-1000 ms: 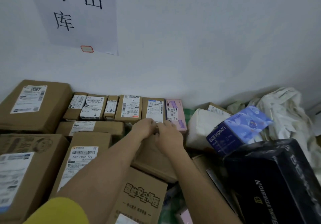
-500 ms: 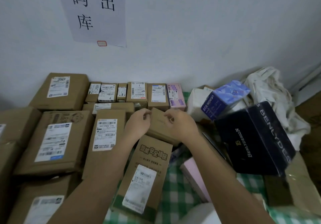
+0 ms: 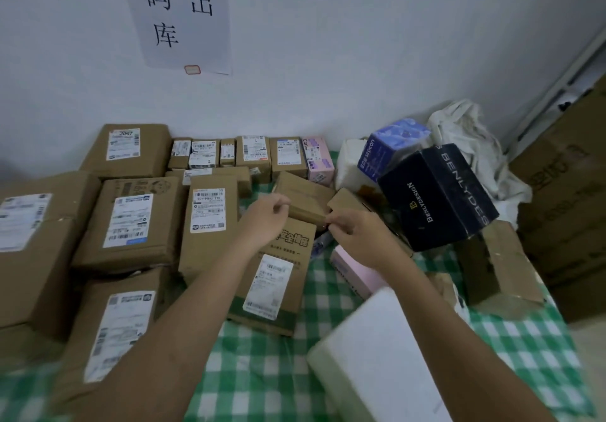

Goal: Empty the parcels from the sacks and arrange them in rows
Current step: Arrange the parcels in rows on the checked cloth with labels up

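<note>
A small plain brown box [image 3: 303, 197] lies tilted on other parcels in the middle of the pile. My left hand [image 3: 267, 216] pinches its left edge with curled fingers. My right hand [image 3: 357, 239] pinches its near right corner. Behind it, a row of small labelled parcels [image 3: 252, 153] stands along the wall, ending in a pink box [image 3: 316, 159]. Larger labelled cartons [image 3: 131, 225] lie in rows at the left. A crumpled white sack [image 3: 469, 133] sits in the back right corner.
A black BENLYDESIGN box [image 3: 436, 195] and a blue box [image 3: 390, 146] lean at the right. A long brown parcel [image 3: 275, 284], a pink flat parcel [image 3: 354, 267] and a white parcel [image 3: 377, 356] lie on the green checked cloth [image 3: 262, 372]. Big cartons [image 3: 570, 192] stand at far right.
Both hands have drawn back from the back row with the small brown box between them. The view has widened and now shows more of the cloth and near parcels.
</note>
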